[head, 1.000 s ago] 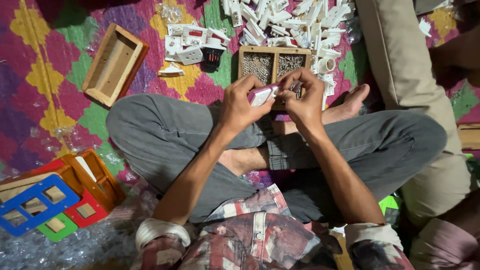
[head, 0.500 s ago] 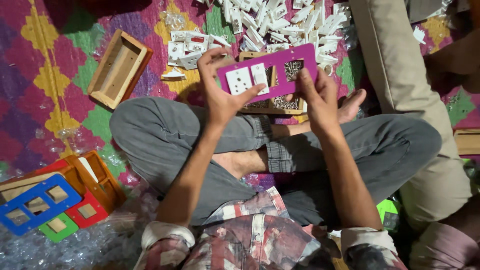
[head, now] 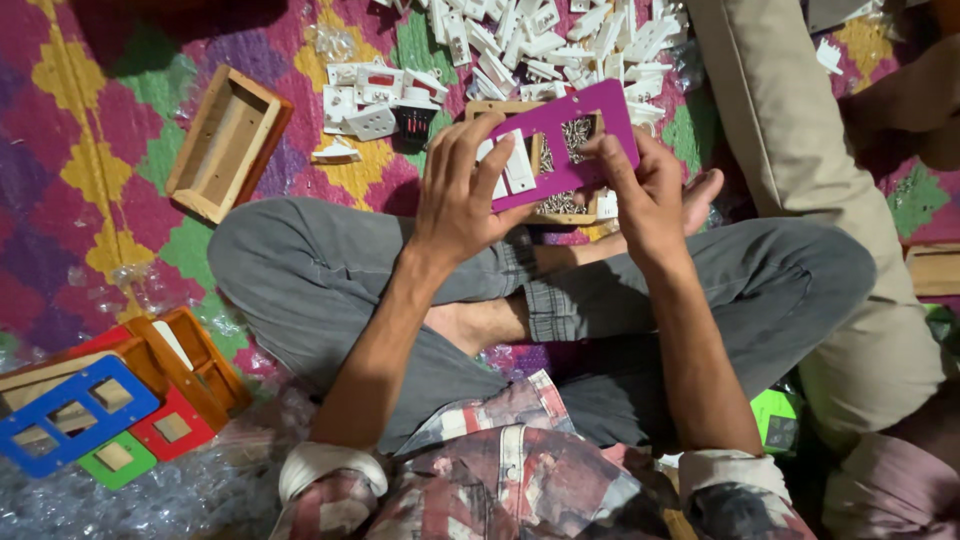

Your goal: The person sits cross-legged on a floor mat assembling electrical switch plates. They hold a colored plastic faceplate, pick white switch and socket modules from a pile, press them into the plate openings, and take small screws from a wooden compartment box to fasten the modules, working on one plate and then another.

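Note:
I sit cross-legged on a patterned mat and hold a purple rectangular plate (head: 585, 130) with square cut-outs in front of me. My left hand (head: 462, 190) grips its left end, fingers spread over two white switch pieces (head: 515, 165) set in the plate. My right hand (head: 645, 190) holds the right end, thumb and fingers on the edge. Behind the plate lies a small wooden tray (head: 560, 212) holding screws, partly hidden.
A heap of white switch parts (head: 540, 40) lies at the top. An open wooden box (head: 228, 142) sits at upper left. Blue, red, green and orange plates and boxes (head: 110, 400) are stacked at lower left on plastic wrap. Another person's beige trouser leg (head: 800, 150) runs along the right.
One second ago both hands worked a small white piece close together. Then the purple plate appeared flat between them; now it is tilted, with my left fingers over its white pieces.

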`<control>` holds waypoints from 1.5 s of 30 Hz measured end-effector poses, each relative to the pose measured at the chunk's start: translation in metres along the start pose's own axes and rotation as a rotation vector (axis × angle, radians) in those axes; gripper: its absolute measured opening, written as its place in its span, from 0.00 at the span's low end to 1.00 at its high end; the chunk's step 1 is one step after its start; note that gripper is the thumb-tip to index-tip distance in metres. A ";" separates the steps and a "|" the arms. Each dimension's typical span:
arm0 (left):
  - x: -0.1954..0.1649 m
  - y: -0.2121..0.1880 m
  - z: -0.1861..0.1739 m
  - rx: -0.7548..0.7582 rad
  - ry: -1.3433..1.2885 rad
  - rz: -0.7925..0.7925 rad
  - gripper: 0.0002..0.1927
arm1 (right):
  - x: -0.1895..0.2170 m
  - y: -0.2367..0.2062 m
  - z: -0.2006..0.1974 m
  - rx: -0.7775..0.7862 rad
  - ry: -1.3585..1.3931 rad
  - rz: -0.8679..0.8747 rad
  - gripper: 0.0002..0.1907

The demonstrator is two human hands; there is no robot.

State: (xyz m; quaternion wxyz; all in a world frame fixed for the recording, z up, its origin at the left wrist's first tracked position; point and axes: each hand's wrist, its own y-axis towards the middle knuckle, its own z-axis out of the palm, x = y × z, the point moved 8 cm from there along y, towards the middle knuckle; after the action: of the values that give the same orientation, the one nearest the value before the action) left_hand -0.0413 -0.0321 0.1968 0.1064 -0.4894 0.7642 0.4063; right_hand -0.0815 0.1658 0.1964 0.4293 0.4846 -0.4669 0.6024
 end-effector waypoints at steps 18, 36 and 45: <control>0.088 -0.035 -0.013 -0.402 -1.641 -0.822 0.33 | -0.069 0.001 0.110 0.256 -1.370 -0.548 0.13; 0.070 -0.026 -0.007 -0.316 -1.664 -0.858 0.34 | -0.068 0.004 0.104 0.184 -1.180 -0.536 0.10; 0.060 -0.030 0.020 -0.219 -1.640 -0.874 0.33 | -0.047 0.018 0.045 -0.119 -0.173 -0.225 0.06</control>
State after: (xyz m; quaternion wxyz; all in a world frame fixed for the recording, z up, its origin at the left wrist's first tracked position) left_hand -0.0510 -0.0628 0.1346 0.7090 -0.3011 0.1558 0.6184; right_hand -0.0832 0.1148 0.1521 0.4803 0.5577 -0.4795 0.4780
